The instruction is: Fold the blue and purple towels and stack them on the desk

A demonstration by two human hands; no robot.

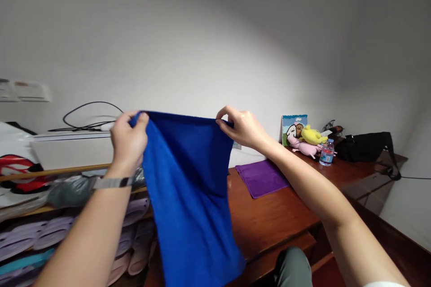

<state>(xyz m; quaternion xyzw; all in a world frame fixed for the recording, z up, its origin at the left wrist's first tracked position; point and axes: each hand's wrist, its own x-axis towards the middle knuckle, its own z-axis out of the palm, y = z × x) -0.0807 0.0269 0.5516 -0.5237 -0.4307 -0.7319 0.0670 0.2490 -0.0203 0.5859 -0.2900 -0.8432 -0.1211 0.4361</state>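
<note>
A blue cloth hangs in the air in front of me, held up by its top edge. My left hand pinches the top left corner, and a grey watch band sits on that wrist. My right hand pinches the top right corner. The cloth drops down over the near edge of a dark brown wooden desk. A purple cloth lies flat on the desk, just right of the blue one.
Soft toys, a picture card and a small water bottle stand at the desk's far end beside a black bag. On the left, a rack holds lilac slippers, with a white box and cables on top. My knee shows below.
</note>
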